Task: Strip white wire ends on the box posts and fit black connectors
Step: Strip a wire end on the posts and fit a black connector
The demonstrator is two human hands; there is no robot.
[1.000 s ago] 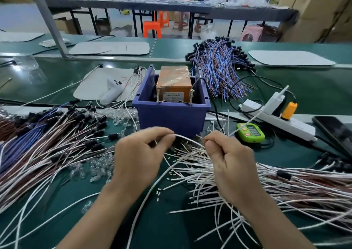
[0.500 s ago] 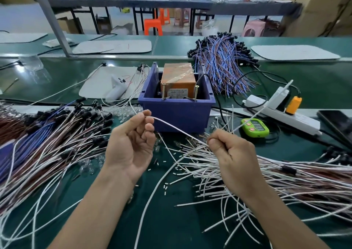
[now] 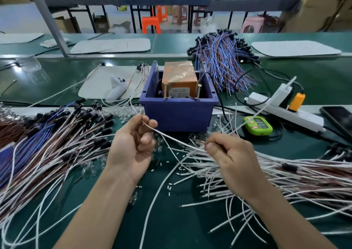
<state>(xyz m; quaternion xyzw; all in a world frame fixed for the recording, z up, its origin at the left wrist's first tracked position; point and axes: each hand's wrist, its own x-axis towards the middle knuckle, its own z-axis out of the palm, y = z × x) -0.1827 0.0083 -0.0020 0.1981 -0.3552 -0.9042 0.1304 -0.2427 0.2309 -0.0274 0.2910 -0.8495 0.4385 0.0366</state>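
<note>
A single white wire stretches between both hands in front of the blue box. My left hand pinches one end near the box's front left corner. My right hand grips the wire where it meets the loose pile of white wires on the right. Two brass posts stand upright in the box, before an orange taped block. Wires fitted with black connectors lie heaped on the left.
A green counter, a white power strip with an orange plug and a dark phone lie to the right of the box. A bundle of blue and brown wires is behind it. Small clear bulbs and cut insulation bits scatter the green mat.
My left hand has drawn the wire's end up and to the left, away from my right hand, so the wire now spans the gap between them. My right hand stayed at the pile.
</note>
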